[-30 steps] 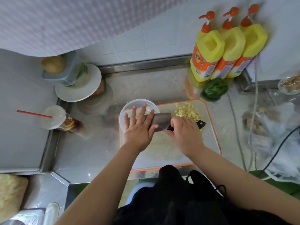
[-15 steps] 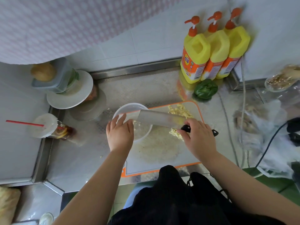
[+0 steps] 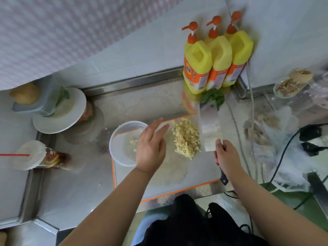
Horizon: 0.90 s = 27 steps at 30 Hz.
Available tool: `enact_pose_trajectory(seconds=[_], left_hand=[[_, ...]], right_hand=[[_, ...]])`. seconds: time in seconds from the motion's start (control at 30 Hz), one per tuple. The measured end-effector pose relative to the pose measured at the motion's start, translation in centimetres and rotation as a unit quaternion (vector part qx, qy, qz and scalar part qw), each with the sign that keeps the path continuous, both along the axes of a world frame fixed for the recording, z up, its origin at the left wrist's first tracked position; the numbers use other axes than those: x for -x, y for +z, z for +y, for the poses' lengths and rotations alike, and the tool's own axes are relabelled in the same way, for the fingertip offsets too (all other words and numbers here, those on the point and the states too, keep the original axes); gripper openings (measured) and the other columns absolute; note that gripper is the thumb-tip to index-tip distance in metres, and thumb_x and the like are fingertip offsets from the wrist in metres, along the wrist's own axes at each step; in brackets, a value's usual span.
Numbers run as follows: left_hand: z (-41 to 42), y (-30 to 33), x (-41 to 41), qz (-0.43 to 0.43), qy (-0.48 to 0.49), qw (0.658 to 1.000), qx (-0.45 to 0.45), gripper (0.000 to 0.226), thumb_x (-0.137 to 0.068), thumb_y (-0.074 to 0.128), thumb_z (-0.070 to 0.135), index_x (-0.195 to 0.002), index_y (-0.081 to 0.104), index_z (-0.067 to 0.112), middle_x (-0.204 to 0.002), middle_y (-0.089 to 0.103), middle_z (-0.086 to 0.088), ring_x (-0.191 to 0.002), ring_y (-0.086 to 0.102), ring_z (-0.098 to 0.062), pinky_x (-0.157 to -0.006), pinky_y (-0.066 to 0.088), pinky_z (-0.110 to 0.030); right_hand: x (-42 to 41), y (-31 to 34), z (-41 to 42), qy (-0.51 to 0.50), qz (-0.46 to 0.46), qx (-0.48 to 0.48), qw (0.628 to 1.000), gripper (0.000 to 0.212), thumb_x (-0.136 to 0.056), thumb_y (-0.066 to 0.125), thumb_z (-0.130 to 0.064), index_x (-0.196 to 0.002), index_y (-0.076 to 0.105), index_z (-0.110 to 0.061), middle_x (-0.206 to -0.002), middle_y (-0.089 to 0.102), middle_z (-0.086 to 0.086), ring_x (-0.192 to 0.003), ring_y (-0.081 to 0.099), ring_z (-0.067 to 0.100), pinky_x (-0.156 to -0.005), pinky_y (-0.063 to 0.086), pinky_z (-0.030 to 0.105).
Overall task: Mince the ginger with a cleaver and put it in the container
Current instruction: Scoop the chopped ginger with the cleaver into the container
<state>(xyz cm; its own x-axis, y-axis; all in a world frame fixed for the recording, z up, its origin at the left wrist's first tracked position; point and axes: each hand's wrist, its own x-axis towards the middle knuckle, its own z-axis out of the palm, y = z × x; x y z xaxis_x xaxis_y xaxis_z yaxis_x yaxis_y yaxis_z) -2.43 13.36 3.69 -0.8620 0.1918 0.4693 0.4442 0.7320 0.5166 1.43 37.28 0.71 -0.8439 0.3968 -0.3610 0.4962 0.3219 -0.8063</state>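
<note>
Sitting at centre-left, the container (image 3: pixel 124 139) is kept beside the ginger (image 3: pixel 186 137) pile mid-frame, the left hand (image 3: pixel 150 150) is spread loosely between them, seemingly for sweeping, and the cleaver (image 3: pixel 210 128) is gripped by the right hand (image 3: pixel 226 159) just right of it.

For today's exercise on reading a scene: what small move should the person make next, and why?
Probably slide the cleaver under the ginger pile from its right. Most ginger lies on the board, only a few bits in the container; the right hand grips the cleaver, the left hand is open beside the pile.
</note>
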Motion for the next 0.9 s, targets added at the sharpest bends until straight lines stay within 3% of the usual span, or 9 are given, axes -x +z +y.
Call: enact_pose_trajectory(seconds=[0.07,0.13,0.23,0.33,0.53,0.7,0.9], left_hand=[[2.5,-0.4,0.9,-0.078,-0.042,0.996,0.033,0.042,-0.092,0.048,0.017,-0.132,0.057,0.015,-0.142,0.049,-0.006,-0.125,0.05,-0.027,-0.103,0.042,-0.042],[4.5,-1.2,2.0,-0.201,-0.036,0.977,0.057,0.048,-0.097,0.04,0.037,-0.143,0.044,0.023,-0.155,0.033,-0.001,-0.139,0.033,-0.025,-0.113,0.031,-0.042],[6.3,-2.7,4.7,-0.309,0.0,0.949,0.07,0.052,-0.102,0.032,0.04,-0.151,0.027,0.023,-0.161,0.014,0.001,-0.148,0.011,-0.02,-0.119,0.014,-0.039],[7.3,-4.3,7.3,-0.327,0.004,0.939,0.102,0.053,-0.104,0.024,0.039,-0.153,0.021,0.019,-0.162,0.012,0.001,-0.149,0.006,-0.016,-0.12,0.007,-0.035],[7.5,-7.6,9.3,-0.327,-0.049,0.931,0.155,0.051,-0.105,0.017,0.037,-0.153,0.022,0.019,-0.161,0.017,0.003,-0.148,0.01,-0.013,-0.119,0.007,-0.033],[7.6,-8.4,8.4,-0.265,-0.09,0.955,0.102,0.064,-0.098,0.013,0.043,-0.144,0.043,0.01,-0.151,0.04,-0.005,-0.144,0.029,-0.019,-0.118,0.015,-0.03],[8.8,-8.1,7.2,-0.272,-0.086,0.958,0.005,0.051,-0.1,0.025,0.033,-0.128,0.06,0.008,-0.131,0.061,-0.007,-0.127,0.049,-0.022,-0.113,0.029,-0.03]], right_hand=[[0.3,-1.1,1.6,-0.014,-0.026,-0.023,0.999,0.036,-0.1,0.039,-0.034,-0.068,0.038,-0.016,-0.061,0.051,0.012,-0.054,0.047,0.026,-0.059,0.043,0.044],[0.8,-1.9,2.7,-0.021,-0.052,-0.037,0.998,0.035,-0.1,0.037,-0.033,-0.072,0.044,-0.013,-0.07,0.056,0.017,-0.065,0.054,0.032,-0.066,0.047,0.047],[1.4,-2.2,3.6,-0.019,-0.088,-0.064,0.994,0.033,-0.101,0.035,-0.029,-0.083,0.05,-0.006,-0.081,0.061,0.016,-0.077,0.056,0.033,-0.066,0.039,0.037],[1.4,-2.5,4.2,-0.012,-0.106,-0.089,0.99,0.032,-0.102,0.034,-0.027,-0.085,0.048,-0.004,-0.084,0.062,0.019,-0.074,0.052,0.03,-0.063,0.031,0.033],[0.9,-3.5,4.3,0.013,-0.122,-0.123,0.985,0.029,-0.101,0.035,-0.028,-0.085,0.046,-0.007,-0.073,0.055,0.009,-0.074,0.052,0.029,-0.065,0.033,0.033],[1.6,-3.0,4.4,0.059,-0.125,-0.163,0.977,0.031,-0.102,0.035,-0.027,-0.08,0.045,-0.008,-0.066,0.047,0.003,-0.067,0.046,0.026,-0.063,0.03,0.032],[2.2,-2.9,3.1,0.086,-0.125,-0.171,0.974,0.033,-0.102,0.035,-0.027,-0.074,0.043,-0.011,-0.067,0.047,0.003,-0.066,0.045,0.025,-0.06,0.028,0.032]])
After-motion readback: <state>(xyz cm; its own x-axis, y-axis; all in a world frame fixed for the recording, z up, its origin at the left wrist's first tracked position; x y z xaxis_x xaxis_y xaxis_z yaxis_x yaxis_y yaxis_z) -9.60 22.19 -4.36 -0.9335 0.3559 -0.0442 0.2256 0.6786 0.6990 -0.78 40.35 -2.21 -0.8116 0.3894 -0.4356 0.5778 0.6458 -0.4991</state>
